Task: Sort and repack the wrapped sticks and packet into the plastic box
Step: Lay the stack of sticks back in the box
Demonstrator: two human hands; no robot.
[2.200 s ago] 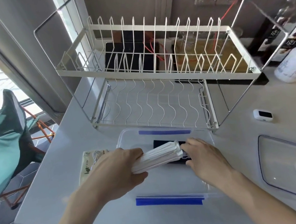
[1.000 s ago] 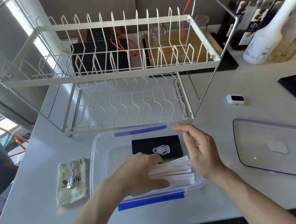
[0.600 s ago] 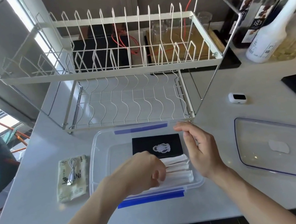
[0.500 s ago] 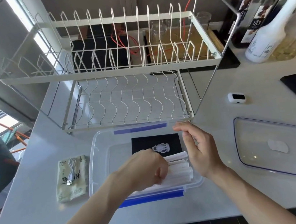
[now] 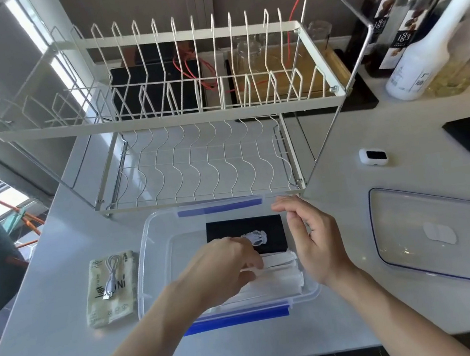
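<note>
The left hand (image 5: 224, 266) is pressing the wrapped sticks (image 5: 279, 276) flat along the plastic box's (image 5: 147, 249) near wall, fingers curled on them, while the right hand (image 5: 313, 239), fingers loosely spread, is squaring their ends. The packet (image 5: 111, 289) is waiting on the worktop beside the box's left wall.

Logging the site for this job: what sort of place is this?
Most likely a home kitchen counter or bar corner: a white two-tier wire dish rack stands on the pale countertop, with labelled glass bottles and clear drinking glasses along the back wall.
</note>
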